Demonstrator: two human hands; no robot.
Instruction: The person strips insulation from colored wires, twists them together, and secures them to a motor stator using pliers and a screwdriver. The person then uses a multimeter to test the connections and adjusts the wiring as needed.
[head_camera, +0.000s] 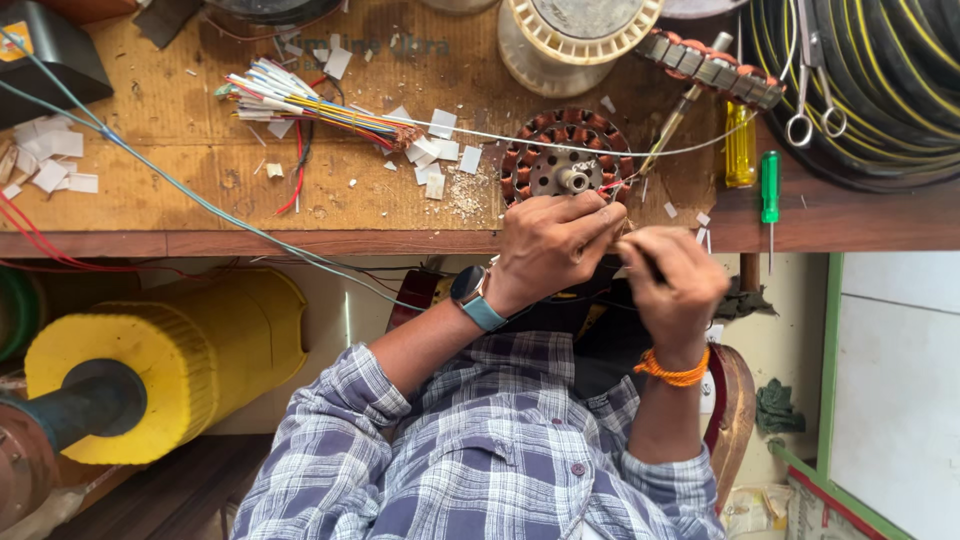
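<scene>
A round motor stator (560, 158) with copper-coloured windings lies near the front edge of the wooden bench (200, 190). My left hand (555, 240), with a teal-strapped watch on the wrist, is closed on the stator's near rim, where a short red wire sticks out. My right hand (672, 280), with an orange thread around the wrist, is just to the right and touches the left fingertips. Its fingers are closed around a thin dark piece; I cannot tell what it is.
On the bench lie a bundle of coloured wires (300, 105), white paper scraps (440, 150), a yellow-handled screwdriver (740, 145), a green screwdriver (769, 185), scissors (815, 100), a white spool (575, 35) and a black-and-yellow cable coil (880, 80). A yellow drum (170, 355) sits below left.
</scene>
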